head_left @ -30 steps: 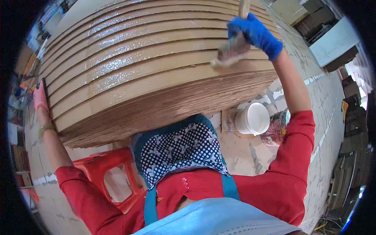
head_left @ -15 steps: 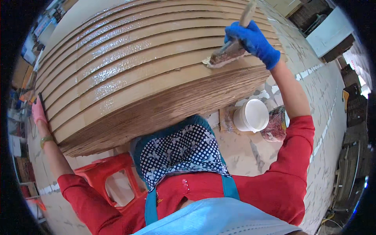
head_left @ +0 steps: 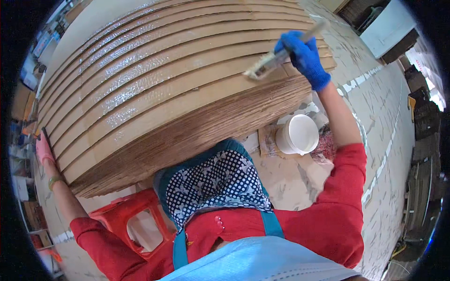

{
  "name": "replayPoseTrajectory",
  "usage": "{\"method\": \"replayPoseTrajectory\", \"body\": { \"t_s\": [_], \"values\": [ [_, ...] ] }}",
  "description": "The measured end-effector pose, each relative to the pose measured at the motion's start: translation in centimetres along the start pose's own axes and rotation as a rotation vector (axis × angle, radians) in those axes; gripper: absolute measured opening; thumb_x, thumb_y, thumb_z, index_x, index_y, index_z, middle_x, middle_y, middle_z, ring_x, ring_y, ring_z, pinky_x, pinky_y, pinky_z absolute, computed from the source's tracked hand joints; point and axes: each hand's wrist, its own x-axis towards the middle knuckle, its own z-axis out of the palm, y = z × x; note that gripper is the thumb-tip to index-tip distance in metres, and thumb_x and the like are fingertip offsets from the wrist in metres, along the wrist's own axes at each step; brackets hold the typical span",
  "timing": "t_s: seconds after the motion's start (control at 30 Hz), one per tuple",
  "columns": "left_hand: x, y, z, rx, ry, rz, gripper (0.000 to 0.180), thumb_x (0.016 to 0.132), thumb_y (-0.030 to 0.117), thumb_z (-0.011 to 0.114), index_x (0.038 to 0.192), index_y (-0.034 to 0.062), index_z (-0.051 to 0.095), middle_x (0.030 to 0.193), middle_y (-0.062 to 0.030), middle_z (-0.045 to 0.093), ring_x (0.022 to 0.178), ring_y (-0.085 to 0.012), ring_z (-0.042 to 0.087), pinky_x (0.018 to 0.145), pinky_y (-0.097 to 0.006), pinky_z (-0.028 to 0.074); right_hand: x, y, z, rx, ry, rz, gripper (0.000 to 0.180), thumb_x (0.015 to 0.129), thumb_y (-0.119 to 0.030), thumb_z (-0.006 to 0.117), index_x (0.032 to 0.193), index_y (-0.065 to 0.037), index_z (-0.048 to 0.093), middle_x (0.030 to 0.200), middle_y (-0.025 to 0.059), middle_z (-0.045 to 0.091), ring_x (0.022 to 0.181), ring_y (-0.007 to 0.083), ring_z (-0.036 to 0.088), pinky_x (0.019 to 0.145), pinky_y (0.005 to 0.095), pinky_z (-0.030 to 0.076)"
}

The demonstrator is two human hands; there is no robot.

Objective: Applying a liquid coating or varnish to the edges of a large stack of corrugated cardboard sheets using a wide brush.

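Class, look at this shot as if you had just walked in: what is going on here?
A person in a red top and apron bends over a fanned stack of cardboard sheets. The right hand, in a blue glove, holds a wide brush with its bristles on the stepped edges near the stack's right end. Several strips look wet and shiny. The left hand, in a pink glove, rests at the stack's far left edge. A white bucket stands on the floor, and a red stool below the stack.

Bright, even overhead light fills the scene, throwing glare off the wet glossy strips on the cardboard stack (head_left: 154, 89) and blowing out the far right window area, while strong fisheye bending curves edges toward a black rim and the moving brush (head_left: 276, 58) blurs slightly.
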Motion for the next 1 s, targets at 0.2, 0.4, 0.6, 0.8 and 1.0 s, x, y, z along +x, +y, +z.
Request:
{"method": "replayPoseTrajectory", "body": {
  "t_s": [0.2,0.4,0.6,0.8,1.0],
  "values": [
    [0.7,-1.5,1.3,0.008,0.088,0.124,0.067,0.076,0.049,0.042,0.113,-0.0058,0.040,0.113,-0.0190,0.045,0.105,-0.0276,0.043,0.086,-0.031,0.033,-1.8,-5.9,1.1,-0.016,0.023,-0.009,0.018,0.077,-0.011,0.048,0.091,-0.001,0.054,0.069,0.0097,0.056,0.061,0.0144,0.051,0.058,0.0248,0.042],
    [1.7,-1.9,1.8,-0.024,-0.008,-0.011,0.063,0.077,0.045,0.043,0.115,-0.0048,0.038,0.116,-0.0183,0.042,0.108,-0.0271,0.040,0.089,-0.031,0.030,0.8,-2.3,-3.0,-0.871,-0.392,-0.227,0.038,0.074,-0.006,0.049,0.112,-0.008,0.046,0.079,0.0063,0.057,0.058,0.0127,0.048,0.055,0.0211,0.040],
    [0.6,-0.3,0.1,0.092,-0.021,-0.002,0.063,0.077,0.045,0.042,0.115,-0.0050,0.038,0.118,-0.0182,0.040,0.110,-0.0279,0.038,0.090,-0.031,0.029,4.3,-4.5,-2.4,-0.239,-0.212,0.334,0.029,0.072,-0.004,0.050,0.101,-0.007,0.051,0.080,0.0043,0.056,0.059,0.0121,0.050,0.053,0.0232,0.041],
    [-1.4,1.2,0.4,-0.065,0.015,-0.012,0.062,0.077,0.045,0.042,0.115,-0.0045,0.039,0.118,-0.0181,0.040,0.110,-0.0279,0.038,0.090,-0.031,0.029,11.5,-6.2,2.9,-0.072,0.140,0.109,0.011,0.077,-0.017,0.053,0.074,-0.007,0.057,0.060,-0.0015,0.052,0.054,0.0074,0.046,0.048,0.0190,0.037],
    [-0.2,0.5,0.6,-0.031,0.054,0.052,0.061,0.077,0.044,0.042,0.115,-0.0042,0.039,0.119,-0.0180,0.040,0.110,-0.0276,0.037,0.091,-0.031,0.029,11.1,-1.1,1.6,-0.131,0.334,0.107,0.010,0.077,-0.012,0.049,0.071,-0.008,0.056,0.060,-0.0016,0.052,0.055,0.0075,0.047,0.048,0.0184,0.036]
  ]
}}
